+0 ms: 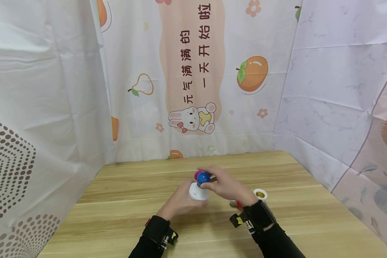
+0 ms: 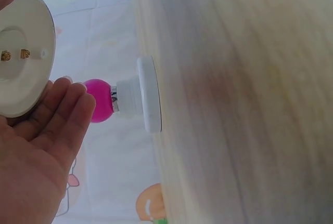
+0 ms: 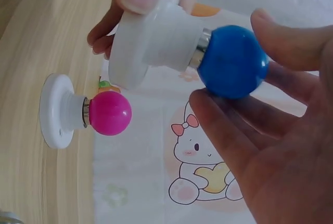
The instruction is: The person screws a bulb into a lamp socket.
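Note:
My left hand point(image 1: 180, 200) grips a white lamp holder point(image 3: 161, 37) by the edge of its round base, thumb on the top side. Two brass screws show on the underside of that base in the left wrist view. A blue light bulb point(image 3: 234, 62) sits in the holder, its metal collar partly visible at the mouth. The fingers and thumb of my right hand point(image 1: 227, 184) are curled about the blue bulb. Beyond both hands, a pink light bulb point(image 3: 110, 113) stands upright in a second white lamp holder point(image 3: 56, 110) on the table.
On the wooden table point(image 1: 116, 200), near my right wrist, lies a red bulb point(image 1: 239, 204) with a metal screw base, partly hidden. Beside it is another white lamp holder point(image 1: 260, 194) with its brass socket showing. Printed curtains point(image 1: 135, 122) enclose the table's back and sides.

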Motion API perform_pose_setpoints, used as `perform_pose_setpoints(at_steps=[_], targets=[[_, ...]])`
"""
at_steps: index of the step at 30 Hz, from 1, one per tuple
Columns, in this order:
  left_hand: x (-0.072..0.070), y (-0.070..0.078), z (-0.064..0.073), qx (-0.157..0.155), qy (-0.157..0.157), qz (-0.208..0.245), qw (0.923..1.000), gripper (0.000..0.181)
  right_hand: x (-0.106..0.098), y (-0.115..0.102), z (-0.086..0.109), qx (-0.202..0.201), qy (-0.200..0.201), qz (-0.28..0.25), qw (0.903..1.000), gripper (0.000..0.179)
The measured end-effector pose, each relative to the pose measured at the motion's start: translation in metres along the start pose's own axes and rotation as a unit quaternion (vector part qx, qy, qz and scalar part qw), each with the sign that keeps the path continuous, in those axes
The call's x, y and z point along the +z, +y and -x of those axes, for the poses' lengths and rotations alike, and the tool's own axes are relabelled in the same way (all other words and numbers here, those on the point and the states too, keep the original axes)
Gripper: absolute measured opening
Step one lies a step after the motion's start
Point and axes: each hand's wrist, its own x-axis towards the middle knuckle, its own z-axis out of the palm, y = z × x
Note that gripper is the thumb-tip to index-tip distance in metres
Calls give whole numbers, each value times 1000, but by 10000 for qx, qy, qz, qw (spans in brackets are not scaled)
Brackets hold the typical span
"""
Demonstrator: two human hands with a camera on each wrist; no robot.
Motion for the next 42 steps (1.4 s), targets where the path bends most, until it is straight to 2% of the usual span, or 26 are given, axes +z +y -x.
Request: perform_pose_setpoints(at_steps=[3,9,14,22,32,42], targets=[[-1,1,-1,-19,-30,128,9999,65,-4,1,1,82,22,-172,9998,58],[-4,1,0,-111,32,414,9991,69,-6,8,3,317,-2,-117,9994,56],[-6,3,-1,40,-52,615,9981,70,-6,17,3,355,-317,-352,9982,56],[-5,8,2,-158,-91,701,9974,76,-5,33,1,123,-916,-1028,9904,61],[-2,11,3,-170,-250,855,9959,78,-6,40,3,41,-1360,-1357,9814,65],[-6,10,4,-442,-216,834,9953,85,-2,41,0,161,-1139,-1298,9848,68]])
